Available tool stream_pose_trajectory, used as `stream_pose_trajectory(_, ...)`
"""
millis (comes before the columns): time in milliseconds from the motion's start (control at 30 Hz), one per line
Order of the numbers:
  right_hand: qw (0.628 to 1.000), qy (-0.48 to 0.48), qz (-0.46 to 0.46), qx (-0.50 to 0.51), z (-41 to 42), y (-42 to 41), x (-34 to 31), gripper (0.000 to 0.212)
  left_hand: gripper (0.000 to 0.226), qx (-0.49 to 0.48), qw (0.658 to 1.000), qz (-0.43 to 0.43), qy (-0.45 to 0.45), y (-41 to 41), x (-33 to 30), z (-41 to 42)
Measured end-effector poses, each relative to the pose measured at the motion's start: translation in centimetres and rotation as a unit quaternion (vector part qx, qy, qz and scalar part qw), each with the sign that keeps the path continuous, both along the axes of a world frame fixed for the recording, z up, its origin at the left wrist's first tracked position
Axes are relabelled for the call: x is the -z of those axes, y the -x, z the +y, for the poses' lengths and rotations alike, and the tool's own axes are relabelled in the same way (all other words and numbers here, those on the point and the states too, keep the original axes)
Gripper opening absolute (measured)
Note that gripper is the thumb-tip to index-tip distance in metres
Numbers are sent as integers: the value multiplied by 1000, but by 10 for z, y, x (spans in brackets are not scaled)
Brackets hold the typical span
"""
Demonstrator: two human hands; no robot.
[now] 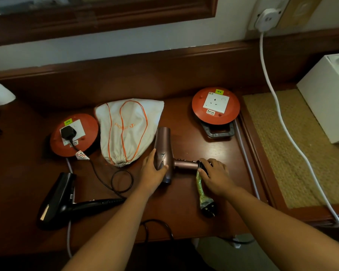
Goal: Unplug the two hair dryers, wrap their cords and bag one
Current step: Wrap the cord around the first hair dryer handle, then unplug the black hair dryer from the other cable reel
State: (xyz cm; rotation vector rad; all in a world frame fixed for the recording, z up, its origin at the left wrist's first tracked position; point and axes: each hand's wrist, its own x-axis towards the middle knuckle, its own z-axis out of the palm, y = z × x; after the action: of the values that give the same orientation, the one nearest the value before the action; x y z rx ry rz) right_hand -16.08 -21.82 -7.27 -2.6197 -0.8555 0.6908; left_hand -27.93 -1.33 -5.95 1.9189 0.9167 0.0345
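desk [194,218]: dark wood, fills the middle and lower frame; everything for the task lies on it
cloth bag [125,130]: white with orange drawstring, centre of frame, flat, neck cinched and pointing to the lower edge; just left of the pink dryer's barrel
black dryer [65,200]: lower left, lying down, handle pointing right; its cord runs up to the black plug [68,133], seated in the left reel [73,134], so I judge this one not yet unplugged
right reel [215,105]: upper right of centre, its socket bare
pink dryer [164,153]: centre, between the two hands; barrel runs top to bottom of frame, handle sticks out to the right
loose plug [207,209]: below the right hand, free on the desk, with a green wrap on the cord above it
left hand [153,171]: fingers curled against the barrel's left side, bracing it
right hand [215,177]: fingers closed round the black cord stub at the handle's tip
key relation: the handle's long axis runs left to right, its cord end under the right hand, so that hand is nearer for winding; the bag lies up-left, nearer the left hand
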Motion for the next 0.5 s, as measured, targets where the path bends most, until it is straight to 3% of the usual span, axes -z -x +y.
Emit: stream_pose_trajectory(500,996,-76,32,21,25,20,-46,56,61,-3,999,-6,-40,27,-45,-7)
